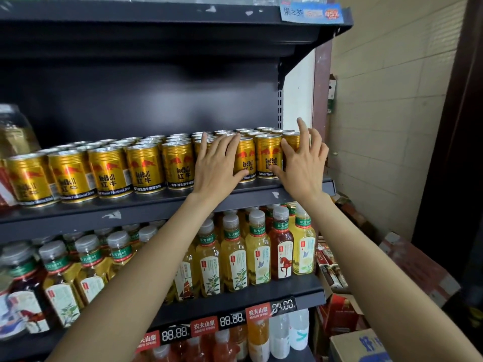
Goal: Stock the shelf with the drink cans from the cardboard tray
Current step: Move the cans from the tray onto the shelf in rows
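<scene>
Fingers of my left hand lie straight against gold Red Bull drink cans on the dark metal shelf. My right hand, fingers spread apart, presses the end can.

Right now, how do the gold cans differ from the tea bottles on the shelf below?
The gold cans are short, metal and opaque; the tea bottles are taller and clear, with grey caps. The left hand and right hand touch the cans only. Both stand upright in rows.
</scene>
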